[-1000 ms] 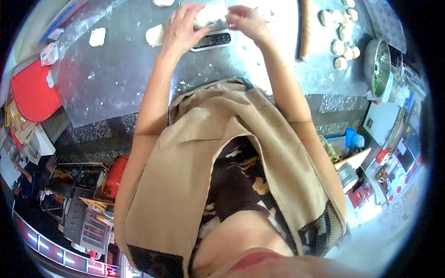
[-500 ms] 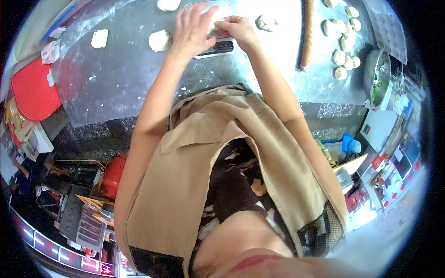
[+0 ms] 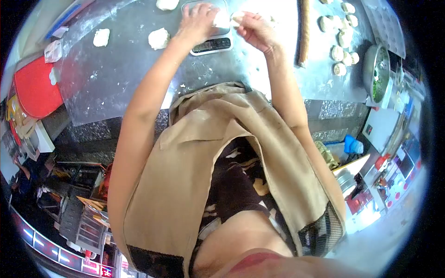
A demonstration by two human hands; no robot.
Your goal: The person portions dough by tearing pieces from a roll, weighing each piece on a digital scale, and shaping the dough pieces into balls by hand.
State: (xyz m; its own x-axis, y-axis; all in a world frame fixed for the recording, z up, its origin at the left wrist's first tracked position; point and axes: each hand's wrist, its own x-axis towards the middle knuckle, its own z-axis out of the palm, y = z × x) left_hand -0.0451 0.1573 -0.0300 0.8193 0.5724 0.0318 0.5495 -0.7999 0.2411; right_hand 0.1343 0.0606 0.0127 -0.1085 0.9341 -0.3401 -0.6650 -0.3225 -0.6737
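A kitchen scale (image 3: 211, 45) with a dark display stands on the floured metal table, under my left hand (image 3: 198, 22). The fingers of that hand curl over a pale lump of dough (image 3: 222, 19) on the weighing plate; the hand hides part of it. To the right of the scale, my right hand (image 3: 257, 31) is closed, pinching a small bit of dough (image 3: 237, 19) between thumb and fingers. Loose dough lumps lie to the left, one (image 3: 159, 39) close to my left wrist and another (image 3: 101, 37) farther off. A third lump (image 3: 167, 4) sits at the top edge.
A long wooden rolling pin (image 3: 303, 34) lies right of my right hand. Beyond it are several small dough balls (image 3: 337, 53) and a metal bowl with chopped greens (image 3: 381, 76). At the table's left edge is a red chair-like panel (image 3: 37, 88).
My right hand has moved right, away from the scale, with a bit of dough in its fingers. My left hand has gone from spread and blurred to curled over the dough on the scale.
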